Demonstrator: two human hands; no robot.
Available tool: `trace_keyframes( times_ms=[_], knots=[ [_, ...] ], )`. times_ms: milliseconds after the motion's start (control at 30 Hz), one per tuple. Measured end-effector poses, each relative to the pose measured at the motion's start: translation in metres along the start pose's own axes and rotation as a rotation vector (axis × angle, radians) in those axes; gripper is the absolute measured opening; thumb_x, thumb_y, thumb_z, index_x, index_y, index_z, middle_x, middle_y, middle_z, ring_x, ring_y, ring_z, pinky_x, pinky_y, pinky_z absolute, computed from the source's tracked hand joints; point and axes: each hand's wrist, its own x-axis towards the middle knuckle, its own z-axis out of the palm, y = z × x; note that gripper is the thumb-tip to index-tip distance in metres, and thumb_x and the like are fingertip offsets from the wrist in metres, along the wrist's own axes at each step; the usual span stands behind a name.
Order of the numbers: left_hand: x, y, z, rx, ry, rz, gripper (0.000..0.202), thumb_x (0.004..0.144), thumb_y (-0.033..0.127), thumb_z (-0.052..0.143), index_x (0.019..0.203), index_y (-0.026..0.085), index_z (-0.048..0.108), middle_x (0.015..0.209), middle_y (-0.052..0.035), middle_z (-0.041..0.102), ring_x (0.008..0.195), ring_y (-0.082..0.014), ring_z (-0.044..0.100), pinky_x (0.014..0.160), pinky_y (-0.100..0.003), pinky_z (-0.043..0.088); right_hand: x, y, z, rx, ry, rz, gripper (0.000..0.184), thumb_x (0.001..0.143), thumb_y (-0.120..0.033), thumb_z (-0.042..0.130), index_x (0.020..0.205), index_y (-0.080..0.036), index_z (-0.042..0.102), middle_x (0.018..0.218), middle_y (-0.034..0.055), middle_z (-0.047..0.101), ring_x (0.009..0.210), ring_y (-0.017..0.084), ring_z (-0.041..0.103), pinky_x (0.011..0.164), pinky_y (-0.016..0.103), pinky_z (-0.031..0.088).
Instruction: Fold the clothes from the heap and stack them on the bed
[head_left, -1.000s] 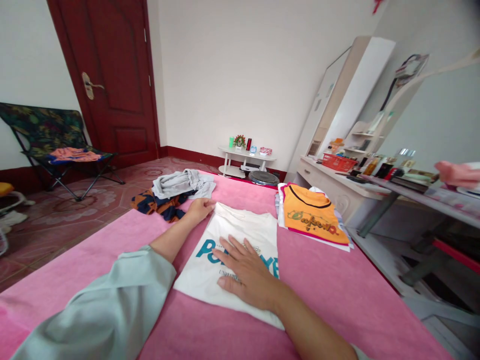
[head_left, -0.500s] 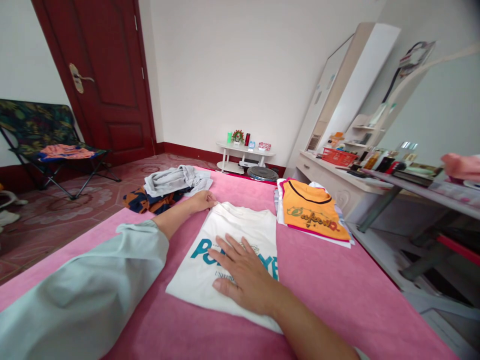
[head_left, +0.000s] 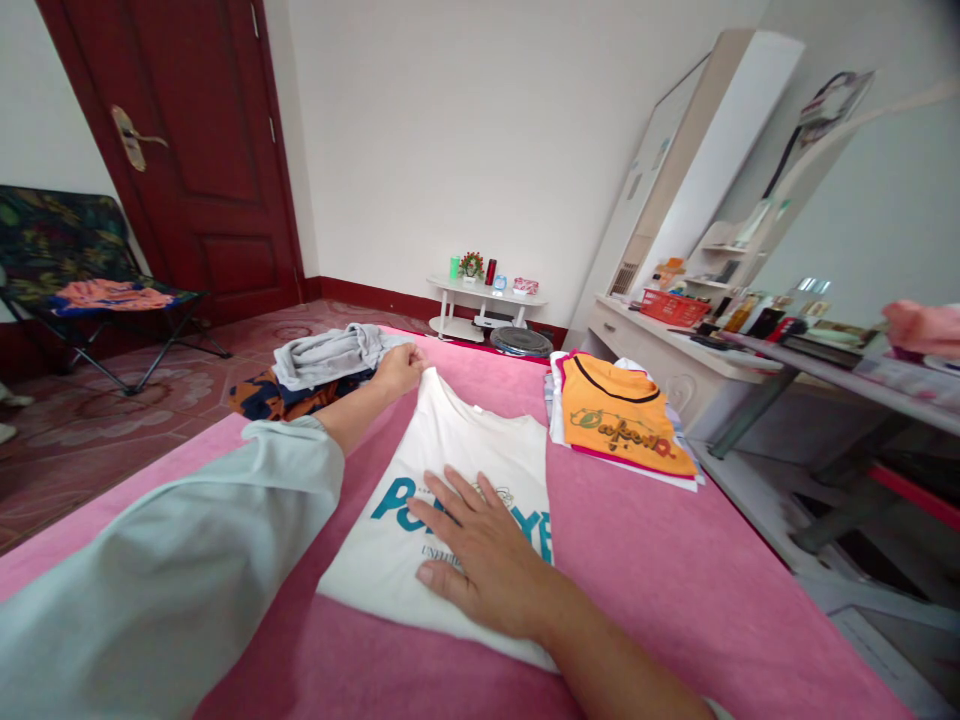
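A white T-shirt with blue lettering lies folded on the pink bed cover. My left hand pinches its far left shoulder corner and holds that corner slightly raised. Flat on the printed front rests my right hand, its fingers spread, covering part of the lettering. To the right sits a stack of folded shirts with an orange one on top. Beyond my left forearm, a grey garment lies heaped on a dark blue and orange garment.
A folding chair with an orange and blue cloth stands by the red door. A low white table is against the far wall. On the right, a dresser carries a red basket and several bottles.
My left hand has lifted the shirt's far left corner up and away, pulling the fabric taut there. My right hand stays flat on the print. The view has shifted slightly.
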Motion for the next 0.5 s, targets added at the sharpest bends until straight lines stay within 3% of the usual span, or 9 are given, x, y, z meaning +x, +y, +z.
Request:
trace_keyframes(
  times_ms=[200,333,400,500],
  knots=[
    [-0.015,-0.001,0.004,0.021,0.018,-0.026,0.01,0.075,0.027,0.056,0.076,0.017,0.058,0.062,0.0012,0.059,0.057,-0.0131,0.056,0.058,-0.023,0.041,0.001,0.0,-0.001,-0.007,0.0,-0.001,0.058,0.093,-0.058,0.026,0.145,-0.034,0.023,0.156,-0.0013,0.01,0.143,0.023,0.002,0.114,0.052,0.001],
    [-0.026,-0.006,0.001,0.048,-0.07,-0.123,0.025,0.079,0.041,0.055,0.077,0.017,0.057,0.052,0.0004,0.058,0.05,-0.0153,0.056,0.053,-0.026,0.042,0.0,-0.001,0.0,-0.011,0.0,0.005,0.058,0.093,-0.058,0.025,0.145,-0.034,0.023,0.156,-0.0009,0.009,0.143,0.023,0.003,0.114,0.051,0.001],
    [-0.029,-0.006,-0.002,0.049,-0.146,-0.151,0.033,0.074,0.047,0.061,0.084,0.016,0.058,0.049,0.0013,0.057,0.045,-0.0156,0.055,0.048,-0.026,0.041,0.0,-0.001,0.0,-0.014,0.001,0.007,0.058,0.093,-0.058,0.026,0.146,-0.033,0.023,0.156,-0.0005,0.01,0.143,0.023,0.004,0.114,0.051,0.0],
    [-0.033,-0.002,-0.005,0.049,-0.231,-0.106,0.043,0.063,0.04,0.074,0.095,0.015,0.059,0.052,0.0037,0.058,0.046,-0.0135,0.054,0.049,-0.024,0.042,0.0,-0.001,0.001,-0.017,0.01,0.008,0.058,0.093,-0.058,0.026,0.145,-0.033,0.024,0.156,-0.0004,0.01,0.143,0.023,0.004,0.114,0.051,0.001]
  ],
)
